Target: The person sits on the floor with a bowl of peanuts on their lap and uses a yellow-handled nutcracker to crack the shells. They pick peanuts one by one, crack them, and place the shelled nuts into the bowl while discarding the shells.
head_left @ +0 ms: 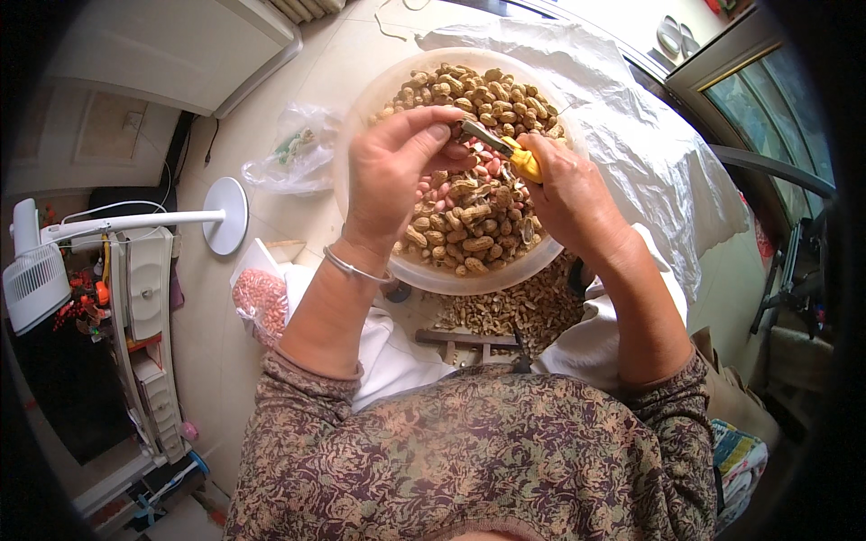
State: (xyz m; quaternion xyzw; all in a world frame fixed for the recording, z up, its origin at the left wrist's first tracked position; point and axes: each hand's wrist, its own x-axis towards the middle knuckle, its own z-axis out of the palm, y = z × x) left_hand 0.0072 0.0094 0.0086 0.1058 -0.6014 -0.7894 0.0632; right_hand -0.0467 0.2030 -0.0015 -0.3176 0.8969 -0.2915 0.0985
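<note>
My right hand (572, 193) is closed around the yellow handles of a pair of pliers (490, 138), whose metal jaws point up and left. At the jaw tips, my left hand (399, 159) pinches what looks like a peanut, mostly hidden by the fingers. Both hands are over a large translucent plastic basin (362, 88). Unshelled peanuts (473, 237) fill its near and far sides. Between them lie pink shelled kernels (443, 193) and split empty shells (470, 188).
Broken shells (521, 308) cover the floor below the basin, beside a small wooden stool (467, 339). A clear bag of pink kernels (260, 301) stands left of my leg. A crumpled plastic bag (298, 152), white sheeting (643, 155) and a white standing fan (37, 270) surround the basin.
</note>
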